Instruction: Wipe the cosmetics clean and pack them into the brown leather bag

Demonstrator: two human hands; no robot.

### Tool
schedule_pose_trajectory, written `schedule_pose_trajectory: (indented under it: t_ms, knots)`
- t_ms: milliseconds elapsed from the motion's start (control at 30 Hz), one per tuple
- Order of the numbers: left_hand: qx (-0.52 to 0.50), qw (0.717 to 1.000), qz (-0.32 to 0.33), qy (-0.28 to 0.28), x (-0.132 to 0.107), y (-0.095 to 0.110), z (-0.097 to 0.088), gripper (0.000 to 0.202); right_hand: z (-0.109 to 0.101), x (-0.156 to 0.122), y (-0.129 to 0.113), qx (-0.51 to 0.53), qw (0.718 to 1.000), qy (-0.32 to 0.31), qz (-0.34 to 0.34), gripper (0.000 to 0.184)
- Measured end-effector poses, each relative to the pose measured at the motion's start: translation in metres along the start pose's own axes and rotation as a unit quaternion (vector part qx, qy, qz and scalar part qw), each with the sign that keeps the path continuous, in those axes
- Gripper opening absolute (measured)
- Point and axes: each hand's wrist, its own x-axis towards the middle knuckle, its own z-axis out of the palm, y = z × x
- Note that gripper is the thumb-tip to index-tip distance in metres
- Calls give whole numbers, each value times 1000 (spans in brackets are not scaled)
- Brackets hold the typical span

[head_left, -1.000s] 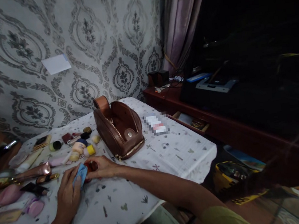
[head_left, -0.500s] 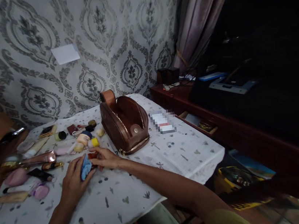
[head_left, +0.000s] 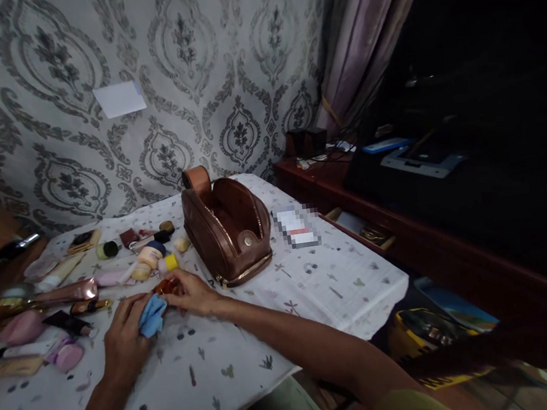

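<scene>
My left hand (head_left: 124, 337) is closed on a crumpled light-blue cloth (head_left: 152, 316), which sticks out between thumb and fingers. Close beside it, my right hand (head_left: 193, 293) pinches a small amber-brown item (head_left: 164, 286); fingers cover part of it, so its exact kind is unclear. The cloth lies against or just below this item. To the right of my hands stands a brown leather toiletry bag (head_left: 227, 238), unzipped and gaping at the top. Just beyond my right fingers is a small bottle with a yellow cap (head_left: 168, 264).
Several cosmetics lie on the left of the table, among them a rose-pink tube (head_left: 68, 292), a pink sponge (head_left: 22, 328) and a purple-capped bottle (head_left: 67, 354). A blurred-out phone-like object (head_left: 296, 226) lies right of the bag. Past the patterned tablecloth (head_left: 345, 289) is an open drawer (head_left: 362, 228).
The blue cloth has shifted a little left and down with my left hand, and more of it shows. The amber-brown item is more exposed in my right fingers. The bag stays in place.
</scene>
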Motion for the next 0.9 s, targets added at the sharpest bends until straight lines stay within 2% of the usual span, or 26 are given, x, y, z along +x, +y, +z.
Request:
schedule_pose_trajectory:
  t_ms: [167,300,500,667,767,900]
  knots:
    - [24,999,-10,-30,0,-1,4,42,-3,-2,-6,-54,998,30,19,41]
    - [31,997,-37,-61,2,0,7,53,-4,-2,-7,-50,998,23,35,38]
    - [-30,996,-52,-67,7,6,6,46,-6,0,1,30,999,-26,1,36]
    - [-55,989,-87,-105,12,9,0,37,-8,2,5,44,995,-78,-47,41]
    - [-49,986,-94,-130,13,7,-2,32,-8,3,7,50,993,-91,-52,43]
    - [-35,987,-78,-138,12,4,-2,30,-6,4,9,57,994,-81,-41,49]
